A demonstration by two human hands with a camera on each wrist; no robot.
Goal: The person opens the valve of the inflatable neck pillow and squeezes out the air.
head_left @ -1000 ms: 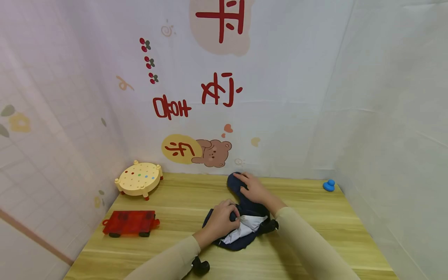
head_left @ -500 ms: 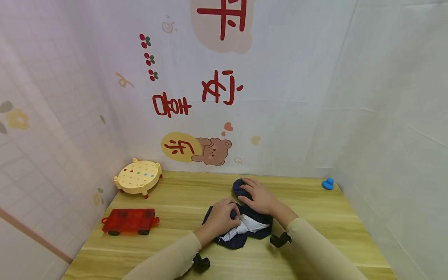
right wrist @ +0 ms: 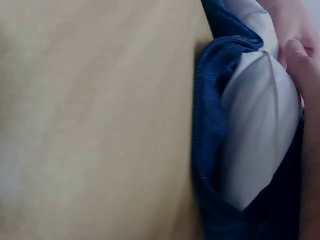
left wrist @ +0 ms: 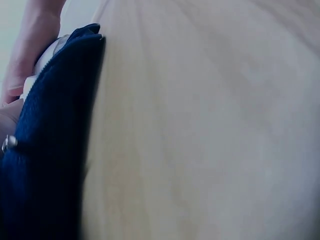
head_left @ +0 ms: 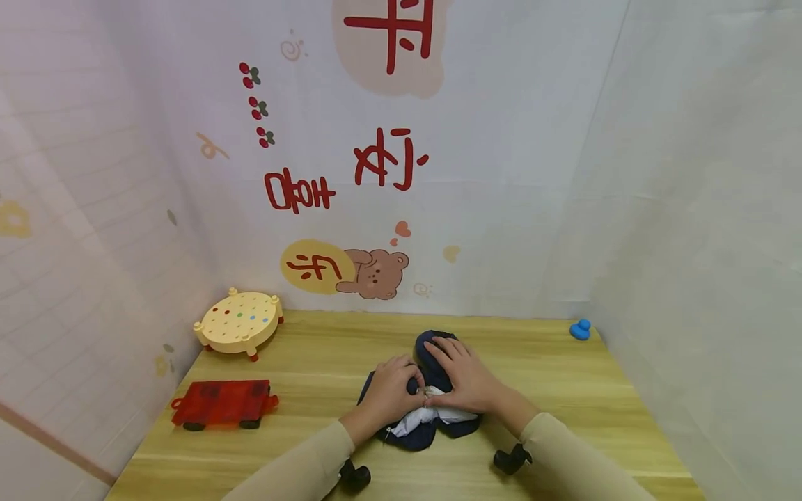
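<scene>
Both hands (head_left: 432,390) have apparently drawn together on the navy garment (head_left: 432,362).

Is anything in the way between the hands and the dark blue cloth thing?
No, nothing visible is. The left hand and the right hand both rest directly on the dark blue garment, where its white lining shows.

Beige long sleeves (head_left: 301,463), bare hands

Both hands cover much of the dark blue pouch (head_left: 432,390); wrist views are blurred and cropped.
</scene>
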